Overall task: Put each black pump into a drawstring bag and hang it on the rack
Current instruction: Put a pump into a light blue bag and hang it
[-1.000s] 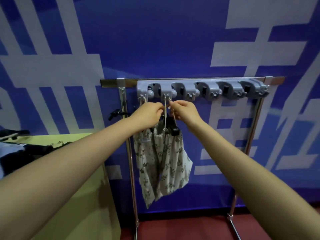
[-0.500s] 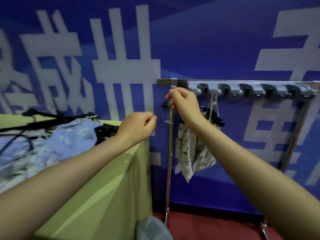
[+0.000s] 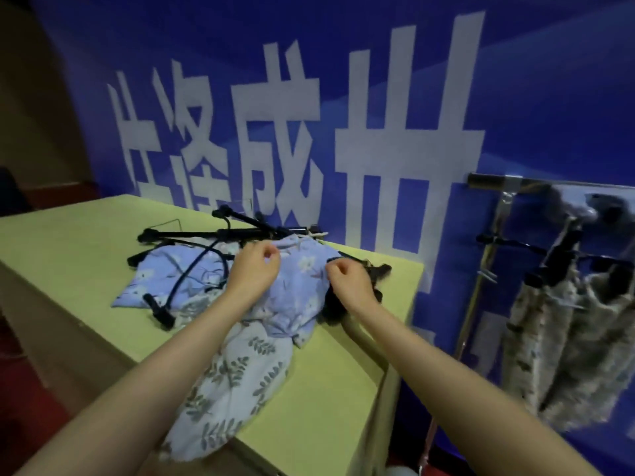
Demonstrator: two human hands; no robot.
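Several black pumps with long tubes and hoses (image 3: pixel 220 235) lie tangled at the back of the yellow-green bench (image 3: pixel 79 235), partly on a light-blue flowered drawstring bag (image 3: pixel 295 286). Over that bag hover the left hand (image 3: pixel 254 269) and the right hand (image 3: pixel 348 281), both with fingers loosely curled, holding nothing. A white leaf-print bag (image 3: pixel 233 383) lies nearer. At right, blurred patterned bags (image 3: pixel 567 338) hang from the metal rack (image 3: pixel 505 182).

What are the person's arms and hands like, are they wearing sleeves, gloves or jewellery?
Both arms are bare for as much of them as shows, with no sleeve edge in view. The left hand and the right hand wear no gloves, and no ring, watch or bracelet shows at fingers or wrists. The picture is slightly blurred, so fine details cannot be told.
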